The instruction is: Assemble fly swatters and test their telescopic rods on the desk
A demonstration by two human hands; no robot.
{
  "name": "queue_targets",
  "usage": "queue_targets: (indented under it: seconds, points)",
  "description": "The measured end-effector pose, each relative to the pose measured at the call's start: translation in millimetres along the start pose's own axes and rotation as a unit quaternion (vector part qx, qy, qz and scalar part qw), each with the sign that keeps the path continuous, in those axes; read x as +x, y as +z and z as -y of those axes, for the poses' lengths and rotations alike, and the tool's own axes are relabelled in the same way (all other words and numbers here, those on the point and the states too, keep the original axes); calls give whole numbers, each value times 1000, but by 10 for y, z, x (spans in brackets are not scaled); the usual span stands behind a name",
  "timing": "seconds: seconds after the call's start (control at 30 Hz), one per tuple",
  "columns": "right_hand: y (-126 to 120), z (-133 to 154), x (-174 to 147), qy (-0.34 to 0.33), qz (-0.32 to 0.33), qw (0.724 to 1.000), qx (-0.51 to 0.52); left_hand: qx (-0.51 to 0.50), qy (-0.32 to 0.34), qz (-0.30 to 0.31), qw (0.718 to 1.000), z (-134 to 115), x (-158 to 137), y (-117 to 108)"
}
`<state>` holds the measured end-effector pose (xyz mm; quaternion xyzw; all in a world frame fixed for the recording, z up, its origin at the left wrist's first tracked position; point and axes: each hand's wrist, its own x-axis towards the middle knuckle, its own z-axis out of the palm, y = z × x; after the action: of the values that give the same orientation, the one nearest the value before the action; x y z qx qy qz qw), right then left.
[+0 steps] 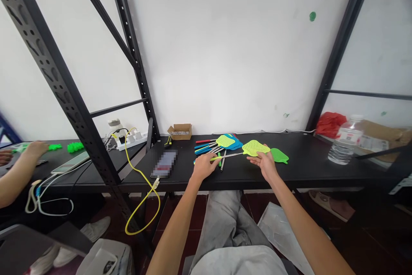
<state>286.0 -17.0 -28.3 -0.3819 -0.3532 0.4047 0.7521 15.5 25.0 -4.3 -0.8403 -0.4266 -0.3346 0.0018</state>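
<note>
A yellow-green fly swatter [254, 148] is held just above the black table [309, 159], near its middle. The left hand [203, 166] is closed around the swatter's handle end, and the right hand [264, 164] grips the mesh head from below, fingers curled under it and thumb on its edge. The thin metal shaft runs between the 2 hands.

Just right of the held head, a green swatter head [279, 155] lies flat on the table. Behind the hands sits a pile of swatters [222, 143] with yellow and blue heads and red, blue and green handles fanned out toward the left; how many there are I cannot tell.

Farther left along the back edge stands a small open cardboard box [180, 131]; something pale lies in it, too small to make out. A phone [165, 164] lies flat in front of it, with a yellow cable [141, 172] plugged in and looping down off the table's edge up to a white power strip [131, 141].

At the right end, a clear plastic bottle [346, 140] stands upright, capped; its contents cannot be told. Beside it lie a red bag [330, 124] and brown cardboard [381, 133].

At the far left, another person's hand [35, 148] rests by green plastic pieces [74, 146] on the neighbouring table.
</note>
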Motion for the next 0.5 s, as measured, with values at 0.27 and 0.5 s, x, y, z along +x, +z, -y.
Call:
queue_targets:
  seconds: [0.27, 0.5]
  points:
    - [-6, -22, 8, -2, -5, 1000, -12, -8, 13, -10, 1000, 13, -5, 4]
    - [9, -14, -10, -2, -1, 1000, -30, -7, 6, -7, 1000, 6, -5, -6]
